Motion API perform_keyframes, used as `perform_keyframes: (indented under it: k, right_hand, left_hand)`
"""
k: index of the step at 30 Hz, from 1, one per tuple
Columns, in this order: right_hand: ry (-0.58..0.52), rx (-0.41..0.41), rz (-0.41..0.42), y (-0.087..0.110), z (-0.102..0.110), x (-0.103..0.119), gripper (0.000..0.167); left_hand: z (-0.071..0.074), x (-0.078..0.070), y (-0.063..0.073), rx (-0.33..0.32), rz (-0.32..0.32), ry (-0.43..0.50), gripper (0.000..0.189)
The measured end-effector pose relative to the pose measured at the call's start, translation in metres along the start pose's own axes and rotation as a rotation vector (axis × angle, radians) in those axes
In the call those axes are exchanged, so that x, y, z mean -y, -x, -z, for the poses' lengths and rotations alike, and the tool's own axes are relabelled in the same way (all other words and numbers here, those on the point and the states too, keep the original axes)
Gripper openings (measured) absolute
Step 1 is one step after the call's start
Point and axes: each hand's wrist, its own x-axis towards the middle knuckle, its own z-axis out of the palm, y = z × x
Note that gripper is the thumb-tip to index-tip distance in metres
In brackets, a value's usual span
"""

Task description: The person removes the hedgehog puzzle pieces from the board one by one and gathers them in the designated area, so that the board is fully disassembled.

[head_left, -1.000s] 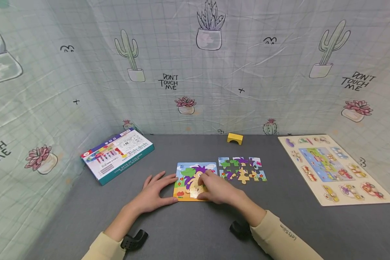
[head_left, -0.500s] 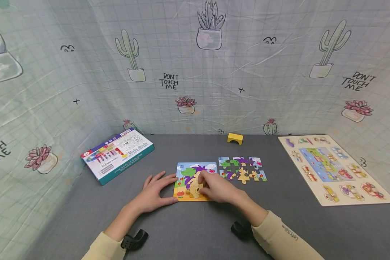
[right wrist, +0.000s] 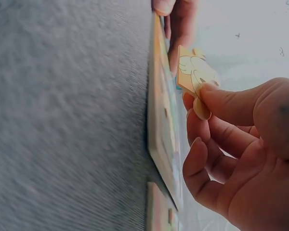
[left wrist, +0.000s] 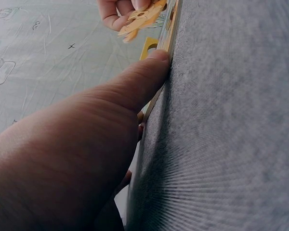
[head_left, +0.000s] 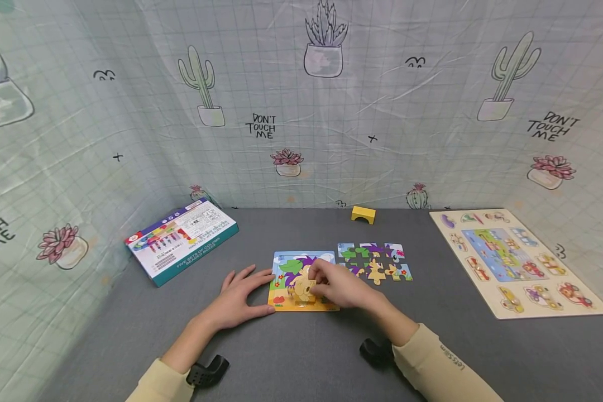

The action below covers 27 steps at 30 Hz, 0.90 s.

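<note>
A square jigsaw tray [head_left: 287, 271] with a hedgehog picture lies on the grey table [head_left: 291, 357]. My left hand [head_left: 238, 293] lies flat beside it, thumb and fingertips against the tray's left edge [left wrist: 166, 41]. My right hand [head_left: 339, 286] pinches a tan puzzle piece [right wrist: 195, 72] between thumb and fingers and holds it lifted just above the tray [right wrist: 161, 115]. The same piece [left wrist: 139, 19] shows in the left wrist view, clear of the board. Several loose puzzle pieces [head_left: 374, 261] lie in rows to the tray's right.
A colourful flat box [head_left: 181, 239] lies at the back left. A small yellow arch block [head_left: 363, 214] stands near the back curtain. A wooden peg puzzle board [head_left: 515, 259] fills the right side. Printed cloth walls enclose the table.
My right hand has shifted slightly right and raised the tan piece off the tray. The left hand has stayed in place.
</note>
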Motion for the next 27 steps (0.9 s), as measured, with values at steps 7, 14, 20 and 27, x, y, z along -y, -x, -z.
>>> perform_keyframes:
  k: [7,14,20,27]
  right_hand:
    - [-0.027,-0.018,0.033,0.003,0.009,0.001,0.013]
    - [0.014,-0.038,0.066,0.008,0.018,-0.003,0.015]
    - [0.002,-0.015,0.077,0.018,0.030,-0.014,0.013]
    - [0.016,-0.026,0.062,0.032,0.046,-0.029,0.013]
  left_hand:
    - [0.000,0.001,0.001,-0.006,-0.002,-0.006,0.067]
    - [0.002,-0.001,0.001,0.010,0.008,0.009,0.067]
    - [0.001,-0.001,0.000,0.013,0.010,0.004,0.067]
    - [0.001,-0.001,0.000,0.008,0.012,0.003,0.068]
